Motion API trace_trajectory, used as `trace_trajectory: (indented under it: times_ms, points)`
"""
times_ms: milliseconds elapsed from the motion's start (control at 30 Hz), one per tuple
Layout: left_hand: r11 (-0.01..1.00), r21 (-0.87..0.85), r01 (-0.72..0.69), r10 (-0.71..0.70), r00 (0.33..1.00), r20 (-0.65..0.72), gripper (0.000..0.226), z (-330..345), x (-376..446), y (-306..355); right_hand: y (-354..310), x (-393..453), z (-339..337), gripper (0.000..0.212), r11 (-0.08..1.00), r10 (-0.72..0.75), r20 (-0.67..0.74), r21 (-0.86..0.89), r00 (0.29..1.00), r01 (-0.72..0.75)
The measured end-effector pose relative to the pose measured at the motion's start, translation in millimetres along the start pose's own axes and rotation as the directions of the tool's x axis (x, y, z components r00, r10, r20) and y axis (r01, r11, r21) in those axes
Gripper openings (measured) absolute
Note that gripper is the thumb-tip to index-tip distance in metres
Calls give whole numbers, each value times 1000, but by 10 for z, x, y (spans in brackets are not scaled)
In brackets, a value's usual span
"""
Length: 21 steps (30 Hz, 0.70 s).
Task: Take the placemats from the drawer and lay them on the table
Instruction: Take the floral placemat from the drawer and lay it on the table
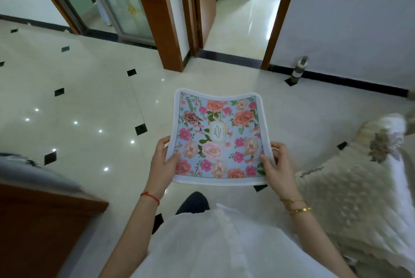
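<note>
A floral placemat (219, 133), pale blue with pink and orange flowers and a white border, is held flat in front of me above the tiled floor. My left hand (162, 165) grips its near left edge, thumb on top. My right hand (277, 165) grips the near right edge, thumb on the print. The mat sags a little in the middle and its far corners curl up. Whether more mats lie under it I cannot tell. No drawer is in view.
A brown wooden cabinet (40, 228) stands at the lower left. A surface draped in a cream lace cloth (350, 199) is at the right. Ahead are wooden door frames (157, 14), an open doorway (242, 19) and a small bottle-like object (298, 71) by the wall.
</note>
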State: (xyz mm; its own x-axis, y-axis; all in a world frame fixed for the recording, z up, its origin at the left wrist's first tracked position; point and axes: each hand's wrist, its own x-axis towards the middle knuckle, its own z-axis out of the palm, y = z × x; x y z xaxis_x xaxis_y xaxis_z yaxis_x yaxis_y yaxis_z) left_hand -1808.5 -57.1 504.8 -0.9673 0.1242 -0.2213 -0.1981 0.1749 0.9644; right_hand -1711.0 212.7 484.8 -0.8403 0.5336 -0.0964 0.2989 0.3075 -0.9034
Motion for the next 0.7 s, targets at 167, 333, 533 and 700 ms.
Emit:
trace_trajectory:
  times_ms: [167, 333, 533, 700]
  points:
    - [999, 40, -9, 4, 993, 118, 33, 400, 1038, 172, 53, 809, 47, 22, 998, 62, -91, 33, 994, -59]
    - [1000, 25, -19, 13, 975, 223, 32, 984, 2128, 521, 21, 1742, -22, 23, 991, 123, -197, 67, 973, -112]
    - [992, 53, -116, 82, 898, 432, 31, 1935, 3500, 1163, -114, 2842, -367, 25, 980, 185, -397, 144, 899, -138]
    - [982, 80, -170, 83, 777, 624, 32, 2905, 4299, 1567, -82, 3409, -755, 25, 959, 275, -569, 215, 775, -183]
